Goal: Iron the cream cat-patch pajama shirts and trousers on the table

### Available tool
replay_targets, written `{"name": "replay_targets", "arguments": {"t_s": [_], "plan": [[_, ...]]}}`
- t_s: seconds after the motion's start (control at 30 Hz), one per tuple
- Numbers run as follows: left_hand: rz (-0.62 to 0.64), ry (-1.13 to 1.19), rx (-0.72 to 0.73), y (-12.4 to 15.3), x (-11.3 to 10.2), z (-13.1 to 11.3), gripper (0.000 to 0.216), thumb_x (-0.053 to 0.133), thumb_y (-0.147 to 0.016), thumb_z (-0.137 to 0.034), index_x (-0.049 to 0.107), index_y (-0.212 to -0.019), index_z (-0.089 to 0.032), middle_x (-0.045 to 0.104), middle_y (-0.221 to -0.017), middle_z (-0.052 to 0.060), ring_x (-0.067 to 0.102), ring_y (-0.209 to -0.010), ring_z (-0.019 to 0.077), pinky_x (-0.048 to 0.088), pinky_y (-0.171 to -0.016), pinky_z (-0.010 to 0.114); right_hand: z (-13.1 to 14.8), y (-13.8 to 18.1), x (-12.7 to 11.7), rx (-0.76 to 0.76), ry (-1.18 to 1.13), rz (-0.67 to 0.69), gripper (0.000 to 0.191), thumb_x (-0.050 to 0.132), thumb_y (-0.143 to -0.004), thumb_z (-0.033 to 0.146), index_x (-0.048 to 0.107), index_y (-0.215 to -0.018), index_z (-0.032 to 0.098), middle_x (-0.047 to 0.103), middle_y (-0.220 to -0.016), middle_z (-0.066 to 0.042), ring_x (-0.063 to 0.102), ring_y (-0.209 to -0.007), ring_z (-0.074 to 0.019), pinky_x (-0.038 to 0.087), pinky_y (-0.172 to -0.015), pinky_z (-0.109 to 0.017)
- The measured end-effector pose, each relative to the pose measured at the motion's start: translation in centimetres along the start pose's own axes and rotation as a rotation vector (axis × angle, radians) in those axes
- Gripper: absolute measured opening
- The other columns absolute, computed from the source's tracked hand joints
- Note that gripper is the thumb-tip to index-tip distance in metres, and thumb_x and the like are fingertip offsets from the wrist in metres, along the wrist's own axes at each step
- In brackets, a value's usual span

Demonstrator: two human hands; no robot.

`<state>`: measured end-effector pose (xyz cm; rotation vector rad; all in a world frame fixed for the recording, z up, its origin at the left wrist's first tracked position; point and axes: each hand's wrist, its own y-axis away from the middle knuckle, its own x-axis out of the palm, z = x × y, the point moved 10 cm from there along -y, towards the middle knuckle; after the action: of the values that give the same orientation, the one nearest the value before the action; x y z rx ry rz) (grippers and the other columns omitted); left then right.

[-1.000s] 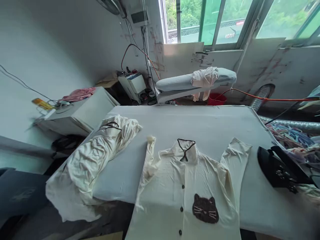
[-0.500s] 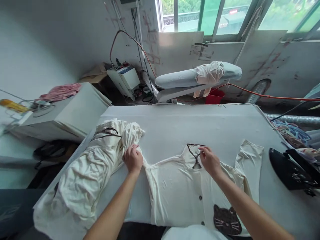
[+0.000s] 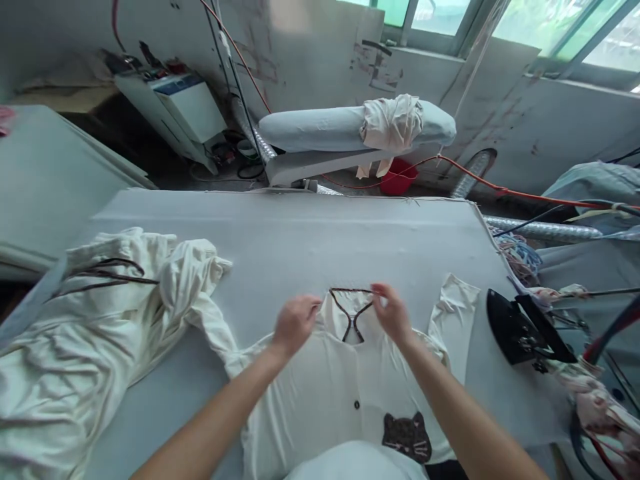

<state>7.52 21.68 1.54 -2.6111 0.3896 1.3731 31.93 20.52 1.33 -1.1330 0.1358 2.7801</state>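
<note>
A cream button-front shirt (image 3: 310,393) with dark collar trim and a dark cat-face patch (image 3: 407,437) lies spread on the padded ironing table (image 3: 280,227). At the collar's left side is my left hand (image 3: 299,321), its fingers closed together on the cloth edge and slightly blurred. My right hand (image 3: 393,310) pinches the collar's right corner by the dark trim. One sleeve stretches left to the crumpled pile of cream garments (image 3: 125,320), which has dark cords on top. The other sleeve (image 3: 456,320) is bent out to the right.
A black iron (image 3: 525,330) rests at the table's right side. Behind the table stands a padded sleeve board (image 3: 320,130) with bunched cloth around it. A red bucket (image 3: 399,179) is on the floor there, and an orange hose (image 3: 525,192) crosses behind.
My left hand has moved from the sleeve by the pile to the collar's left side. My right hand stays at the collar. The view has shifted right and down.
</note>
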Motion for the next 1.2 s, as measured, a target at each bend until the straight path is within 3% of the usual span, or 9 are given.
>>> {"name": "replay_targets", "arguments": {"t_s": [0.13,0.23,0.33,0.47,0.6,0.73,0.97,1.1,1.2], "plan": [[0.173,0.069,-0.196,-4.5,8.1,-9.3,0.036,0.066,-0.088,-0.047,0.069,-0.114,-0.022,0.074,-0.114,0.009,0.066,-0.112,0.0272,0.045,-0.098,0.037,-10.7,5.8,-7.7,0.166,0.186,0.138,0.041,0.055,-0.085,0.055,0.065,-0.107,0.021,0.073,-0.095,-0.007,0.067,-0.083,-0.0230,0.049,-0.077,-0.035],[0.374,0.052,-0.271,-6.6,12.2,-11.0,0.029,0.057,-0.095,-0.045,0.072,-0.104,-0.022,0.077,-0.106,0.008,0.070,-0.101,0.0253,0.047,-0.081,0.032,-17.0,8.7,-9.7,0.259,0.323,0.488,0.035,0.059,-0.083,0.056,0.067,-0.083,0.023,0.070,-0.077,-0.003,0.064,-0.074,-0.0224,0.043,-0.065,-0.031],[0.344,-0.036,-0.241,-8.8,11.8,-10.1,0.031,0.050,-0.099,-0.045,0.073,-0.102,-0.024,0.077,-0.102,0.008,0.071,-0.095,0.0239,0.044,-0.073,0.031,-19.7,8.5,-12.8,0.396,0.500,0.348,0.044,0.045,-0.092,0.057,0.066,-0.075,0.022,0.071,-0.078,-0.008,0.066,-0.078,-0.0262,0.044,-0.066,-0.034],[0.380,-0.091,-0.205,-9.5,9.7,-8.9,0.028,0.059,-0.094,-0.047,0.074,-0.098,-0.024,0.077,-0.098,0.006,0.070,-0.092,0.0236,0.045,-0.076,0.031,-11.9,8.2,-11.9,0.009,0.632,-0.227,0.039,0.046,-0.097,0.048,0.068,-0.112,0.019,0.070,-0.121,-0.017,0.064,-0.114,-0.0318,0.048,-0.092,-0.044],[0.284,-0.176,0.030,-7.9,4.9,-8.3,0.024,0.055,-0.098,-0.038,0.074,-0.098,-0.023,0.076,-0.102,0.007,0.068,-0.103,0.0242,0.045,-0.087,0.032,-5.9,9.6,-4.1,-0.474,0.579,-0.154,0.041,0.044,-0.100,0.039,0.056,-0.137,0.023,0.056,-0.146,-0.012,0.049,-0.137,-0.0265,0.039,-0.112,-0.045],[0.441,-0.254,-0.149,-4.8,4.2,-4.1,0.039,0.054,-0.096,-0.046,0.063,-0.128,-0.024,0.076,-0.100,0.010,0.071,-0.096,0.0289,0.047,-0.076,0.033,-5.5,4.9,-6.0,-0.202,0.544,-0.330,0.047,0.036,-0.101,0.043,0.058,-0.133,0.015,0.059,-0.138,-0.019,0.056,-0.126,-0.0314,0.045,-0.099,-0.046],[0.444,-0.017,-0.382,-2.3,6.8,-2.3,0.025,0.062,-0.086,-0.044,0.063,-0.082,-0.020,0.069,-0.080,0.005,0.067,-0.083,0.0238,0.046,-0.071,0.029,-0.5,0.0,2.3,0.022,0.423,0.347,0.036,0.048,-0.097,0.053,0.067,-0.088,0.023,0.066,-0.071,-0.003,0.059,-0.065,-0.0183,0.029,-0.057,-0.028],[0.006,0.257,-0.295,2.5,2.4,1.3,0.021,0.049,-0.086,-0.019,0.062,-0.102,-0.020,0.064,-0.084,0.000,0.063,-0.077,0.0152,0.049,-0.072,0.025,-3.7,4.2,-0.4,0.076,0.263,0.024,0.026,0.048,-0.094,0.036,0.052,-0.071,0.022,0.059,-0.069,-0.002,0.054,-0.063,-0.0172,0.035,-0.059,-0.028],[0.004,0.156,-0.172,6.8,0.7,2.9,0.027,0.050,-0.083,-0.014,0.067,-0.102,-0.023,0.064,-0.085,0.001,0.064,-0.080,0.0176,0.051,-0.077,0.029,-6.0,9.1,-4.0,-0.022,0.357,-0.179,0.019,0.043,-0.091,0.021,0.061,-0.096,0.021,0.065,-0.086,-0.007,0.061,-0.077,-0.0223,0.044,-0.067,-0.032]]}}
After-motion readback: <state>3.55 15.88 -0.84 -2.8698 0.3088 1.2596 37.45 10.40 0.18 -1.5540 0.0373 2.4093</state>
